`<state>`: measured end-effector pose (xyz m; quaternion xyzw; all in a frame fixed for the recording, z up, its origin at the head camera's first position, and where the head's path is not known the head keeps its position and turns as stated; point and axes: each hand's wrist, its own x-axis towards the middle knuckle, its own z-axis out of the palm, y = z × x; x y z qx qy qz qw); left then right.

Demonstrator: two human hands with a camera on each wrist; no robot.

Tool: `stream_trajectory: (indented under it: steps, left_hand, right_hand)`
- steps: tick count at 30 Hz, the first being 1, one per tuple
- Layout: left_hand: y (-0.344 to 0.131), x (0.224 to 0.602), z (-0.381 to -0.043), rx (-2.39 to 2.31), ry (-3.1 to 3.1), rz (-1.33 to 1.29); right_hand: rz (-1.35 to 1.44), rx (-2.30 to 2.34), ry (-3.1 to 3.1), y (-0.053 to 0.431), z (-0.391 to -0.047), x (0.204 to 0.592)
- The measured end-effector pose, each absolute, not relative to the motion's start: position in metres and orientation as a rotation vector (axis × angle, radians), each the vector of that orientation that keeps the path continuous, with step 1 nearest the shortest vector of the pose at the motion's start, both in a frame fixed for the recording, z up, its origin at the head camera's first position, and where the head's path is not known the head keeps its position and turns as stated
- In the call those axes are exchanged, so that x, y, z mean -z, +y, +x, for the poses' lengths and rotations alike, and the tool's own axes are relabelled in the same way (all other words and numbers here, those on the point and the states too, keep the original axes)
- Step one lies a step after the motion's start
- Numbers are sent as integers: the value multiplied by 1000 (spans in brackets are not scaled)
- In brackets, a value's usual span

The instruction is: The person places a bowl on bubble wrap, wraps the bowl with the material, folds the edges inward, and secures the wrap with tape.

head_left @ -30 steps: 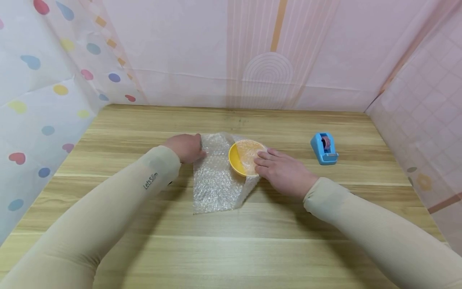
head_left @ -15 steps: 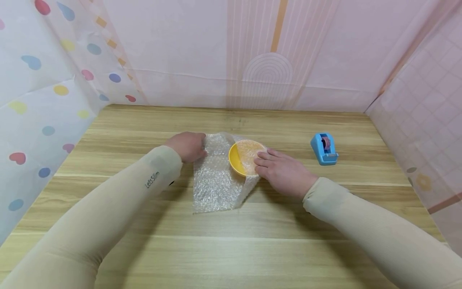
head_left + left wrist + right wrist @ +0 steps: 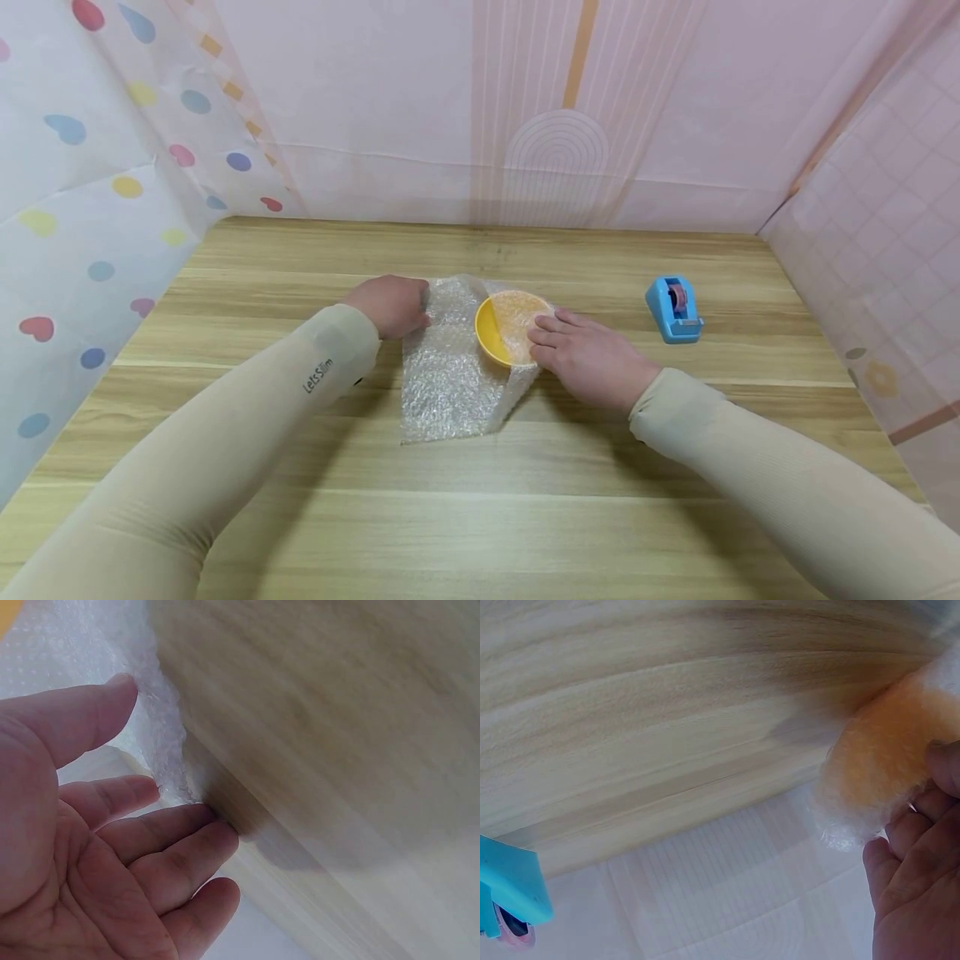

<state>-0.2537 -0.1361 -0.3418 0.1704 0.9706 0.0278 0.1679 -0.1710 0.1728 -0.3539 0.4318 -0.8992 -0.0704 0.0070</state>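
A yellow bowl (image 3: 491,333) stands on a sheet of bubble wrap (image 3: 450,392), with the sheet's right part folded over the bowl's right side. My right hand (image 3: 588,358) holds the wrapped bowl there, fingers lying over the covered rim; in the right wrist view the thumb (image 3: 943,766) is against the covered outer side. My left hand (image 3: 390,306) is at the sheet's far left edge. In the left wrist view its thumb and fingertips touch the wrap's edge (image 3: 161,720), the fingers loosely bent and spread apart from the thumb.
A blue tape dispenser (image 3: 675,310) with a pink roll stands to the right of the right hand. The wood-grain table (image 3: 480,517) is bounded by a patterned back wall (image 3: 375,125) and side walls.
My left hand has shifted slightly to the right along the wrap's far left edge, then stays nearly still. The right hand, bowl and bubble wrap keep their places.
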Motion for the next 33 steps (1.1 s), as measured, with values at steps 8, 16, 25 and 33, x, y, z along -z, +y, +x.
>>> stream_trajectory:
  steps: [8,16,25,33]
  left_hand:
    - [-137,343,-254,-62,2759,502]
    - [-137,344,-254,-64,2766,504]
    - [-138,345,-256,-60,2783,522]
    - [-140,348,-261,-95,2803,534]
  right_hand:
    - [1346,222,-2796,171,-170,352]
    - [1351,244,-2798,169,-169,350]
    - [1342,252,-2810,168,-167,348]
    - [1335,277,-2809,166,-167,347]
